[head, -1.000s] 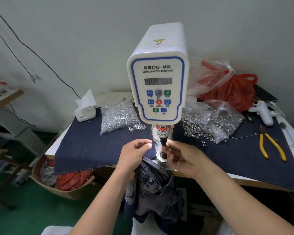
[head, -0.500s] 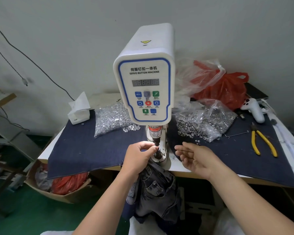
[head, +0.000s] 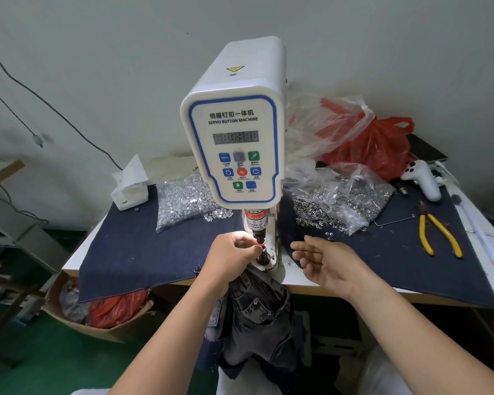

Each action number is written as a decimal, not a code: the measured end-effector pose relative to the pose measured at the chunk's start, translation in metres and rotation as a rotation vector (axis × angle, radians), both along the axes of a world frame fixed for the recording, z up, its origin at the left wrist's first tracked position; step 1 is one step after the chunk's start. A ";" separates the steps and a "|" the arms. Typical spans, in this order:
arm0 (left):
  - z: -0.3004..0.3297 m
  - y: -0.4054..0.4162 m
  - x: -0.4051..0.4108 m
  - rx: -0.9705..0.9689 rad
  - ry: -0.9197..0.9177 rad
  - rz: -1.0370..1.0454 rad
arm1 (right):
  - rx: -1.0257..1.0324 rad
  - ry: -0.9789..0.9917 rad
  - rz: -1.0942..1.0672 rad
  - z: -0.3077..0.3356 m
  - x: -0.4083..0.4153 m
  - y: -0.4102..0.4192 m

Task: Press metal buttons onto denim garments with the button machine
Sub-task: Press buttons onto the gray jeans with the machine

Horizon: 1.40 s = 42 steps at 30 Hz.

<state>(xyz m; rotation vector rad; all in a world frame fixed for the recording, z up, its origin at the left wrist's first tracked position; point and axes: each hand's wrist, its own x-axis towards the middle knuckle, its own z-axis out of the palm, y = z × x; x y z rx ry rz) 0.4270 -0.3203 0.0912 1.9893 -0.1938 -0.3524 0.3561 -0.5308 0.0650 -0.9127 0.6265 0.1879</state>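
Left hand [head: 231, 253], fingers curled, pinches dark grey denim garment [head: 258, 315] at press die of white servo button machine [head: 234, 149], locating fabric for pressing. Right hand [head: 328, 262] near right, fingers relaxed, empty, clear of die.

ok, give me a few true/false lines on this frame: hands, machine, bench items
1. The left hand is at the punch under the servo button machine, fingers curled. True.
2. The right hand grips the yellow-handled pliers. False: it hovers open, right of the punch, holding nothing; the pliers lie on the dark cloth farther right.
3. The denim garment hangs off the bench's front edge below the machine. True.
4. The tissue box sits right of the machine. False: it is to the left, beside the bag of silver buttons.
5. The red plastic bag lies behind the machine, to its right. True.
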 end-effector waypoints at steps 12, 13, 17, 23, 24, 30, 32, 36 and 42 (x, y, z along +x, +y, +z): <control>0.001 0.006 0.002 -0.059 0.075 0.007 | -0.272 -0.080 0.158 0.008 -0.011 0.008; 0.002 0.009 0.002 -0.088 0.104 0.017 | -0.415 -0.125 0.254 0.008 -0.015 0.009; 0.009 0.025 0.003 -0.380 0.366 0.090 | -0.921 -0.311 0.762 0.009 -0.031 0.013; 0.012 0.045 0.008 -0.812 0.657 0.151 | -1.208 -0.524 1.015 0.015 -0.032 0.016; 0.013 0.051 0.008 -0.767 0.614 0.106 | -1.130 -0.536 1.002 0.020 -0.033 0.015; 0.022 0.071 -0.003 0.236 0.160 -0.647 | -0.712 -0.429 0.620 0.036 -0.022 0.011; 0.023 0.066 -0.008 0.454 0.073 -0.836 | -0.586 -0.393 0.654 0.038 -0.017 0.015; 0.016 0.088 0.005 0.033 0.139 -0.630 | -0.515 -0.360 0.863 0.050 -0.018 0.001; -0.009 0.116 0.013 -0.623 0.498 -0.301 | -0.964 -0.359 1.192 0.056 -0.019 -0.020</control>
